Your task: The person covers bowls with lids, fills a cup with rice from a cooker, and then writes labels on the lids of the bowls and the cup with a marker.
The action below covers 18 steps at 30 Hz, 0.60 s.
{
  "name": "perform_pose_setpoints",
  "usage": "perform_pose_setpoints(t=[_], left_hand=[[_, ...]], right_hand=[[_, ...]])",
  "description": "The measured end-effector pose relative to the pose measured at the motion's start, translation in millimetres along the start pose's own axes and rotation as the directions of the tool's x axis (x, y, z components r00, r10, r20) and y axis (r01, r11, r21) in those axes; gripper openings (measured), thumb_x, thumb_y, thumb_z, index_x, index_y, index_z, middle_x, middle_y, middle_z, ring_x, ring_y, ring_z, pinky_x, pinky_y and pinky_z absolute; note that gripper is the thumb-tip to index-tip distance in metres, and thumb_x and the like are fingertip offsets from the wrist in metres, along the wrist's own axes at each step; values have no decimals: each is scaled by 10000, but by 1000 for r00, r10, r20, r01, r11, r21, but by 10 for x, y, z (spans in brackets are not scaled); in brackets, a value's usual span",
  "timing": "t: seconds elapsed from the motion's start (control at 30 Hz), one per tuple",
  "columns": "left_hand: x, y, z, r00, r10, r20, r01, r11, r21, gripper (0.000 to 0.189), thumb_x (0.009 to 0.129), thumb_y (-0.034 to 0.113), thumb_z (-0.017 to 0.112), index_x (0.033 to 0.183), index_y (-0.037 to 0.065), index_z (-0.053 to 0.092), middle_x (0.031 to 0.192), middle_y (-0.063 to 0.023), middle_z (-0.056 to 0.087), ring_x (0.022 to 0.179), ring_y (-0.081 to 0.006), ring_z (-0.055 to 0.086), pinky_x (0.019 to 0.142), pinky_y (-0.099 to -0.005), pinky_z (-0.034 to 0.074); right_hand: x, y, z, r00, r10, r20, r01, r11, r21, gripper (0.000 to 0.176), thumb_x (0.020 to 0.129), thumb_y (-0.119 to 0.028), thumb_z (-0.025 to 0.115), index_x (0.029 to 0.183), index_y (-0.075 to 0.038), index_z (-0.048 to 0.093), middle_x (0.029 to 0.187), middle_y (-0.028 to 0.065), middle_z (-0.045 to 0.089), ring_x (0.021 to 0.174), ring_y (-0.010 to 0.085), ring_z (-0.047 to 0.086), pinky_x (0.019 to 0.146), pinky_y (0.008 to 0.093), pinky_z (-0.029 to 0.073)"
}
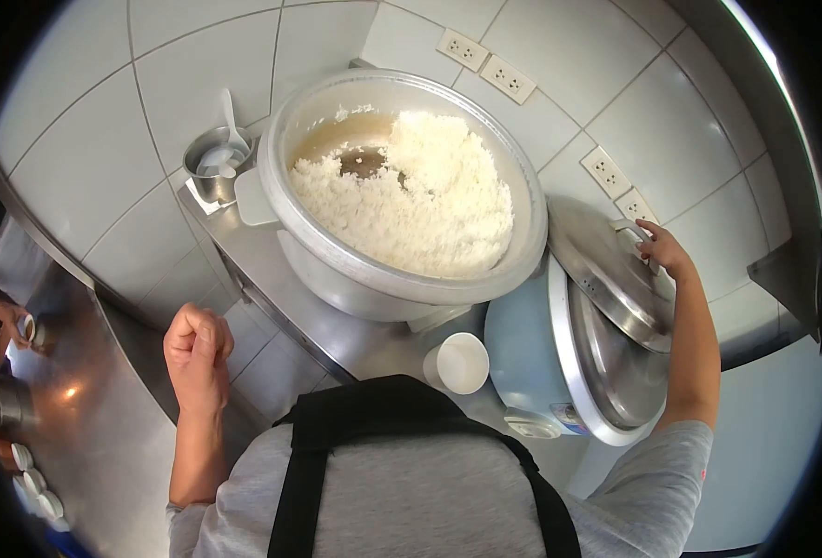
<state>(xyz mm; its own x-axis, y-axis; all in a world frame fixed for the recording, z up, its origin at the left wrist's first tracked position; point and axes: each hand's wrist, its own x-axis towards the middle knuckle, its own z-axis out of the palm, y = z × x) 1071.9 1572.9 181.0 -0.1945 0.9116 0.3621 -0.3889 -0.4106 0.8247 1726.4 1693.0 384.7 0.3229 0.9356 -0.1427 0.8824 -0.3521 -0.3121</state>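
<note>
A big metal rice cooker pot (pixel 318 246) stands open on a steel counter, more than half full of cooked white rice (pixel 411 200). My right hand (pixel 662 249) grips the handle of a round metal lid (pixel 597 270), which is tilted over a light blue cooker (pixel 523 353) at the right. My left hand (pixel 197 349) is a closed fist held in the air at the lower left, with nothing in it. My grey shirt and black apron straps fill the bottom of the view.
A metal cup (pixel 214 167) with a white spoon stands behind the pot's left. A white cup (pixel 457 363) sits between pot and blue cooker. Wall sockets (pixel 485 63) are on the tiled wall. Another person's hand (pixel 16 325) holds a small cup over a steel table at the left.
</note>
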Motion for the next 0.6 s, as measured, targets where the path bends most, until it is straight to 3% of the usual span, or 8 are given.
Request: perform_pose_setpoints(t=[0.1,0.17,0.2,0.23,0.33,0.43,0.53,0.6], left_hand=[[-22,-19,-77,1000,1,30,-1,1000,5,337,946,298,553,721,109,386,613,29,338,507,-62,269,456,-231,223],[-77,-63,13,974,-183,-134,176,983,-58,287,960,330,517,804,96,456,623,25,354,501,-64,306,450,-215,247],[-147,-198,69,956,-292,-40,294,952,85,259,961,341,501,934,83,510,653,13,410,515,-69,361,458,-219,308],[-149,-262,181,831,-503,240,515,857,15,255,951,318,516,1066,91,532,724,-5,499,572,-85,461,506,-242,402],[-133,-1127,681,300,-718,629,561,666,492,552,933,259,568,1391,67,329,1102,-129,577,974,-209,602,844,-305,487],[-480,-2033,1302,328,-742,585,303,669,679,927,817,544,629,1465,53,184,1379,-312,350,1276,-368,394,1032,-422,365],[-537,-1829,1840,294,-855,428,139,482,865,1008,765,603,632,1473,54,169,1404,-343,270,1313,-411,317,1076,-436,308],[-659,-2057,1943,389,-806,447,48,502,864,918,784,518,631,1465,67,211,1397,-334,290,1293,-430,335,1069,-445,320]], right_hand=[[63,75,-27,992,-57,-113,41,989,-140,649,769,-144,676,1374,-84,446,999,186,583,900,262,590,824,353,466],[68,138,-74,948,-201,-246,117,941,-316,654,778,-207,701,1364,-73,446,1116,252,568,1061,332,549,924,387,428],[19,110,-131,893,-321,-316,167,888,-429,648,787,-240,705,1357,-71,448,1162,276,556,1145,367,508,980,404,396],[-88,-69,-166,845,-392,-364,195,859,-474,578,806,-227,685,1326,-76,485,1180,272,547,1159,392,491,1003,414,377],[-737,-930,-111,690,-571,-446,325,794,-514,344,825,-139,656,1154,-46,613,1146,179,584,1095,345,538,950,391,415],[-1363,-1566,50,582,-729,-361,499,671,-549,289,806,-89,659,1087,-28,628,1085,151,614,1017,335,578,890,374,443],[-2107,-1977,350,505,-821,-267,595,555,-581,299,746,-75,680,1039,-26,636,1011,135,635,940,331,598,833,376,467],[-2570,-2124,518,468,-879,-96,728,445,-522,283,712,-83,690,990,-41,655,967,110,647,884,310,597,774,374,477]])
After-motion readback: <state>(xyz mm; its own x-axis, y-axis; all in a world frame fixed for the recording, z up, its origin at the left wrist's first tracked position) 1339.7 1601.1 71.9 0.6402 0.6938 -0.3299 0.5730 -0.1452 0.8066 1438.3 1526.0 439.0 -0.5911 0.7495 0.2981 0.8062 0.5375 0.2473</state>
